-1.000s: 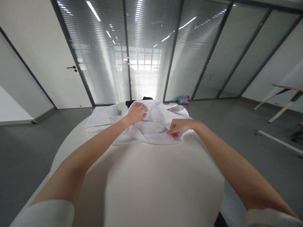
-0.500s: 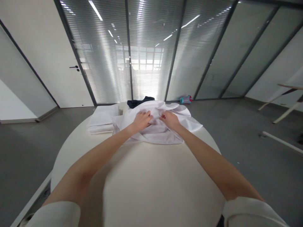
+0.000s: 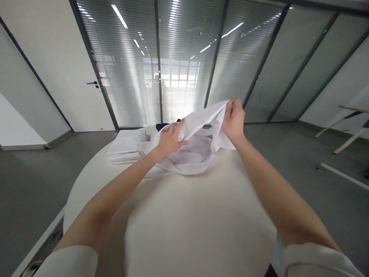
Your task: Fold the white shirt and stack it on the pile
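A loose white cloth garment, its exact kind not clear, lies rumpled on the white table. My right hand is closed on its right part and holds that edge up off the table, so the fabric stretches in a raised fold. On the left side of the same cloth rests my left hand, fingers spread and thumb apart. Beside it on the left is a stack of folded white cloth. A dark cloth shows partly behind the white one.
A glass wall with blinds stands behind the table, with a door to its left. At the right, legs of another piece of furniture and a white floor bar stand on the grey floor.
My right hand has moved up and to the right, lifting the cloth's right side. My left hand stays near its place, its fingers now more spread. The blue-and-red item behind is now hidden.
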{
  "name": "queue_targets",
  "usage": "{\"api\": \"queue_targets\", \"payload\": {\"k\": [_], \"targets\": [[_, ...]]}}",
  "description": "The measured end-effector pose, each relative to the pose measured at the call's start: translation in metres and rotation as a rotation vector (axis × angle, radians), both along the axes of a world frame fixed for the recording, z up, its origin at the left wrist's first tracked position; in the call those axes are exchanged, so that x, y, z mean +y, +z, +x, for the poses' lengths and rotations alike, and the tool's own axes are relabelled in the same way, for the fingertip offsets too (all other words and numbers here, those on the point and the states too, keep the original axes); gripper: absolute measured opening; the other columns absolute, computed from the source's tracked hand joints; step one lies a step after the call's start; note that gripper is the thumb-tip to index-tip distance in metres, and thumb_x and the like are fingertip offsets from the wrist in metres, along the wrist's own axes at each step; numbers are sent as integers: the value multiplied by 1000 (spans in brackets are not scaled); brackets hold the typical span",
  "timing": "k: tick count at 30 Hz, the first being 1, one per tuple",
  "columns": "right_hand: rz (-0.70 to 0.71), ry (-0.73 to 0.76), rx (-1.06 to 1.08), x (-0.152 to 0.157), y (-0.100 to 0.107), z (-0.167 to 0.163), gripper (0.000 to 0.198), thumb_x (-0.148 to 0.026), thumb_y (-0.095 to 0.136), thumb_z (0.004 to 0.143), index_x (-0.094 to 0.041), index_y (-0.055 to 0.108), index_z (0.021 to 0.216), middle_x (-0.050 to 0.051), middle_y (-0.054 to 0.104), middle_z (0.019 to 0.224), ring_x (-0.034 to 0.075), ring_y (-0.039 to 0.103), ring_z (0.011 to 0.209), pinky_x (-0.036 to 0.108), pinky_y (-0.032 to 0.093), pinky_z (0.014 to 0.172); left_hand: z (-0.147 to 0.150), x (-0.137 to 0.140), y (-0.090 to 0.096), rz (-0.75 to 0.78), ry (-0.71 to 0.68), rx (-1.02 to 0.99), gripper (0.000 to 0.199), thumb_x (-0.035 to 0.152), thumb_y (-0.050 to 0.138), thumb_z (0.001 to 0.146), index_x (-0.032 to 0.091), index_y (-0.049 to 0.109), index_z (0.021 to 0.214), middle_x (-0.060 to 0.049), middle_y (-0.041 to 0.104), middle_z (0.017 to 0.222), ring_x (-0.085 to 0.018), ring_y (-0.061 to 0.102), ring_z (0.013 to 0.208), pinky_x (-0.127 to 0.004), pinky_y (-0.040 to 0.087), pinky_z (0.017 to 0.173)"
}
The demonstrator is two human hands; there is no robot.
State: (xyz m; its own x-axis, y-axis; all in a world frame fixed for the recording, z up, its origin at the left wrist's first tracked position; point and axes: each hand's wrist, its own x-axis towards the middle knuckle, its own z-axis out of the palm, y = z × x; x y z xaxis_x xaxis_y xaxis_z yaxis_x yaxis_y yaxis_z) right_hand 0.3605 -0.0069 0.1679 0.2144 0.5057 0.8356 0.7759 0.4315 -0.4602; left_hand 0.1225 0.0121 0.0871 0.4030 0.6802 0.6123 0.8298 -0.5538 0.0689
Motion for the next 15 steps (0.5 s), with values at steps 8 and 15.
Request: {"api": "queue_targets", "payload": {"k": [8, 15], "targets": [[80, 886, 581, -11, 99, 36, 47, -36, 14, 105, -16, 56, 110, 2, 65, 105, 13, 65, 100, 36, 47, 86, 29, -4, -14, -420, -261, -229, 96, 46, 60, 87, 8, 6, 158, -23, 52, 142, -32, 60, 118, -41, 48, 93], [302, 1033, 665, -18, 101, 94, 27, -48, 68, 86, -22, 65, 94, 4, 67, 108, 26, 63, 117, 43, 53, 92, 31, 17, -24, -576, -255, -627, 60, 54, 24, 102, 12, 66, 111, -16, 70, 115, -33, 61, 115, -42, 43, 101]]}}
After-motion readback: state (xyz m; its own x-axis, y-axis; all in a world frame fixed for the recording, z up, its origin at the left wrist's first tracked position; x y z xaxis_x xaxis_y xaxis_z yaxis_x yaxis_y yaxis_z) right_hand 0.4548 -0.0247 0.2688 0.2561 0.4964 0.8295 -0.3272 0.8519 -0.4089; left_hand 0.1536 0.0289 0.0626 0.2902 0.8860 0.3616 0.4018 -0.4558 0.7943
